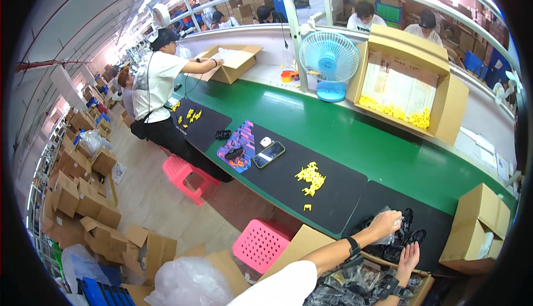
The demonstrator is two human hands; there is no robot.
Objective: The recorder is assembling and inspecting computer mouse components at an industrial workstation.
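My left hand [386,224], a dark band at its wrist, is closed on a crumpled clear plastic bag [383,238] above the black mat at the right. Close by on its near side, my right hand [409,257] has its fingers stretched out and holds nothing that I can see. Glossy black parts [415,236] lie on the mat beside both hands; their exact kind cannot be made out. Below my forearms, a cardboard box [425,290] is filled with black items in clear bags. Farther left on the mats sits a pile of small yellow plastic pieces [311,179].
An open carton [482,225] stands right of my hands. On the green table [283,109] are a phone [268,155] and a blue fan [328,61]; behind, a tilted carton [452,103] holds yellow pieces. A co-worker [158,78] handles a box at left. Pink stools [261,246] stand below.
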